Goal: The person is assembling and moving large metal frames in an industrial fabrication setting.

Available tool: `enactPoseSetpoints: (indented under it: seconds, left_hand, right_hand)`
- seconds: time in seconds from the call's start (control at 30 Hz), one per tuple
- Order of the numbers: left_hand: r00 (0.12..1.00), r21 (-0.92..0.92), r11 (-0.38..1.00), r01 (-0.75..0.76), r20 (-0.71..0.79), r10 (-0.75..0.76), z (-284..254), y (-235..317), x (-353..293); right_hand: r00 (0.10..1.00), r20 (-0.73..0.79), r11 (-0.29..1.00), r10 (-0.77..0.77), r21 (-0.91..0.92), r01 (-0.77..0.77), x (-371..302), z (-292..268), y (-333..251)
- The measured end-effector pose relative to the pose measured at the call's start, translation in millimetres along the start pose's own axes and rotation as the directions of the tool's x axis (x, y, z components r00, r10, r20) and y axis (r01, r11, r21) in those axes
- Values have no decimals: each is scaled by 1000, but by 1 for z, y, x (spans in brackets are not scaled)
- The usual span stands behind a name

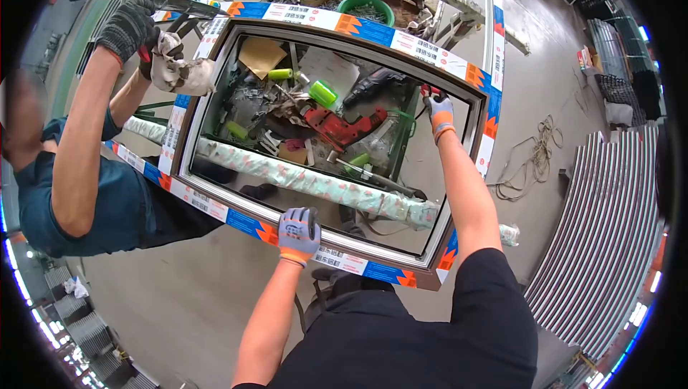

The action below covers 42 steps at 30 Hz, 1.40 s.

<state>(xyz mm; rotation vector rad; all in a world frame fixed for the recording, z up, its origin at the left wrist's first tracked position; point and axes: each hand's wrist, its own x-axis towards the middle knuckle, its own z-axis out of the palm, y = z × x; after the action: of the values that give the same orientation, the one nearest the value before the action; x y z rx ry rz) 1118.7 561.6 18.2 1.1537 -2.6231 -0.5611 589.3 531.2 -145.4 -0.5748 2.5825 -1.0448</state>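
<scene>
A window frame (337,246), brown with a silver inner edge and wrapped in blue, orange and white protective film, lies flat before me. My left hand (299,233), in a grey glove with an orange cuff, is closed over its near rail. At the frame's far right inner corner, my right hand (441,111), gloved alike, grips a small red-handled tool (431,91); its working end is too small to make out. To the left another person's gloved hand (125,29) holds a caulking gun (175,0) near the frame's far left corner. That person's other hand has a crumpled whitish cloth (179,74).
Through the frame show a red power drill (344,127), a black drill (373,87) and green tape rolls (322,94). A padded support bar (315,183) runs below. Beyond stands a green bowl (367,8). Rope (534,163) and stacked metal profiles (602,238) lie right.
</scene>
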Motion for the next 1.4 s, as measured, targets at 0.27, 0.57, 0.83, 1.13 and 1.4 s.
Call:
enactPoseSetpoints:
  seconds: [0.27,0.57,0.83,1.13,1.4]
  left_hand:
    - [1000,50,999,20,-11,-19,-9,-9,-12]
    - [995,58,998,28,97,-33,-10,-7,-8]
    - [994,66,997,38,98,-45,-12,-8,-9]
    - [995,3,999,36,97,-36,-14,-3,-4]
    - [997,-19,1000,-11,72,12,-5,-19,-20]
  right_hand:
    - [982,162,841,99,514,-169,-84,20,-54]
    - [925,306,966,223,58,-252,-29,12,-27]
    - [529,772,147,-352,-512,846,-14,64,-61]
    - [933,-14,933,-359,-30,359,-188,-67,-160]
    - [687,-79,691,-722,-45,721,-316,-169,-202]
